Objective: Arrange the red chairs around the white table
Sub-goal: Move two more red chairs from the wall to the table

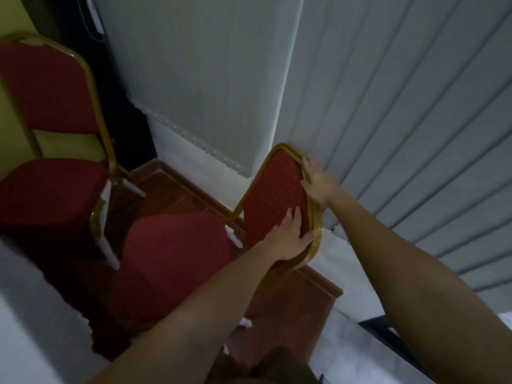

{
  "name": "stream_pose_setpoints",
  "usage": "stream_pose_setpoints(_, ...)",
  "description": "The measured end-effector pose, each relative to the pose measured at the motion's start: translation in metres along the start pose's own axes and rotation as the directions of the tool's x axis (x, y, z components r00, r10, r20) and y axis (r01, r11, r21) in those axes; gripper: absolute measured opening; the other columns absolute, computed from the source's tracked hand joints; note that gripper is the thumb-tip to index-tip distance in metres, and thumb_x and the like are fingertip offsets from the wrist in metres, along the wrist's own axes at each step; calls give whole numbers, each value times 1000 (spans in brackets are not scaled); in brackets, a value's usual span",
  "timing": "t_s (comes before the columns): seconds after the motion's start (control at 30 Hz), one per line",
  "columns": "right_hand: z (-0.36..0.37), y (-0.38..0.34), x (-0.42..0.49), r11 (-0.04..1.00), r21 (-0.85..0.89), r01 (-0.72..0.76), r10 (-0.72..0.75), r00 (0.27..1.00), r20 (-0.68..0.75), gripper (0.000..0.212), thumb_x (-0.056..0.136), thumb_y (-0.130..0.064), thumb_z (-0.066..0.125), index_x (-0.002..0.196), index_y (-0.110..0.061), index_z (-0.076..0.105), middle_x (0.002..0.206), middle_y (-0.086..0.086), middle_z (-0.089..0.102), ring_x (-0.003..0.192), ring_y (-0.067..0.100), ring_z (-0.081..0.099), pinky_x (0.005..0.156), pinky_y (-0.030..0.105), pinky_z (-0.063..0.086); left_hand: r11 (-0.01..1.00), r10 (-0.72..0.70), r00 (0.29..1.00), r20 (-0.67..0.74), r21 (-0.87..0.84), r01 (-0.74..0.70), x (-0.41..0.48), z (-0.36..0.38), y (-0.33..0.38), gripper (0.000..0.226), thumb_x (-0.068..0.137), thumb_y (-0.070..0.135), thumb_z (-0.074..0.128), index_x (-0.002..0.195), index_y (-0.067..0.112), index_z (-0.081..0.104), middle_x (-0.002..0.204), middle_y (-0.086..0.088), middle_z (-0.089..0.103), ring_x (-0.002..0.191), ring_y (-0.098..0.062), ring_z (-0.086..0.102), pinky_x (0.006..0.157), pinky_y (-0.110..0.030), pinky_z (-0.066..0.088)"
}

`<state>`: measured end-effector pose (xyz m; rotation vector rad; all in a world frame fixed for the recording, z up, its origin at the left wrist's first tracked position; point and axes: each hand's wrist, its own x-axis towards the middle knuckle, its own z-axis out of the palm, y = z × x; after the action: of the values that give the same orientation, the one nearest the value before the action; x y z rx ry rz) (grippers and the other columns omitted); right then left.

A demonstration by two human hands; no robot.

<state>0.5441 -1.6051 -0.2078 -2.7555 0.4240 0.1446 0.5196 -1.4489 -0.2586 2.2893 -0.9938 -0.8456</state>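
While both hands, left hand and right hand, clasp one red chair's backrest (a second chair waits nearby), arranging looks barely begun.

Both hands, left and right, grip near red chair backrest; second chair beside.

Head view looks steeply down, close over a red chair; blinds just beyond.

Pale vertical blinds — wood floor below (perhaps a charger, top left).
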Motion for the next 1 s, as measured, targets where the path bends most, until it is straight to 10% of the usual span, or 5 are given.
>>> stream_pose_setpoints(0.23,0,-2,42,853,517,-67,151,981,-122,72,96,-16,52,153,-9,10,134,3,46,119,23,50,98,30,40,965,-141,979,147,-202,169,24,-7,4,124,70,83,44,144,23,-34,160,-12,-23,151,-31,-1,120,-51,16)
stream_pose_setpoints(0.37,-4,11,75,480,763,-433,264,901,345,33,78,-10,58,110,-4,59,92,10,62,68,24,61,59,28,51,880,-272,939,209,-341,331,30,-12,24,136,49,85,45,140,29,-39,160,-10,-23,150,-32,0,117,-49,22)
stream_pose_setpoints(0.5,-8,27,85,537,748,-389,124,914,387,12,72,5,48,75,-5,52,64,9,49,34,15,52,36,20,46,888,-293,943,155,-321,329,41,11,32,147,53,74,69,135,32,-45,157,-15,-29,149,-34,-9,119,-51,17)
stream_pose_setpoints(0.73,-9,22,100,604,752,-264,-17,939,343,16,64,1,58,77,-9,56,48,4,56,39,16,56,41,23,48,906,-391,898,-203,-255,337,39,17,36,118,68,47,72,150,28,-11,148,-16,35,126,-38,47,104,-46,41)
stream_pose_setpoints(1.0,4,-34,112,621,737,-265,-130,893,430,12,71,-3,54,66,-14,53,40,-2,54,32,11,54,36,17,46,865,-474,833,-285,-328,379,13,-5,11,105,74,36,72,148,25,-1,133,-18,46,113,-37,54,95,-46,47)
